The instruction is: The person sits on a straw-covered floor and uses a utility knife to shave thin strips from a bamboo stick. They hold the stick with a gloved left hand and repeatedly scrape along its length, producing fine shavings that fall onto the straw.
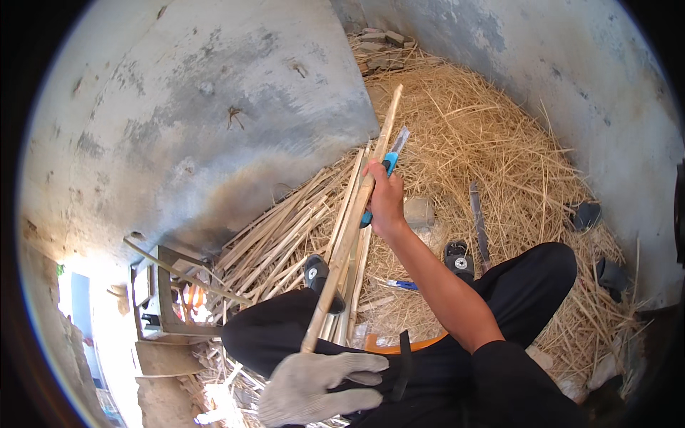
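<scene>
My bare right hand [386, 200] is closed around a blue and black utility knife [392, 161], its blade out and pointing up and away. A long pale bamboo strip [347, 237] slants past the thumb side of this hand, touching it; whether the fingers also grip the strip is hidden. The strip's near end meets my left hand [321, 389], which wears a grey-white knit glove. The gloved fingers are stretched out and apart, pointing right. Whether the strip runs under the palm cannot be made out. Other split strips [362, 274] lie just below the knife.
A pile of straw-like shavings [471, 128] fills the corner between grey walls [214, 93]. More strips [275, 232] lie at left beside a wooden frame [168, 292]. A long dark blade [479, 221] and a blue tool [403, 284] lie by my sandalled feet. Stones [385, 39] sit at the back.
</scene>
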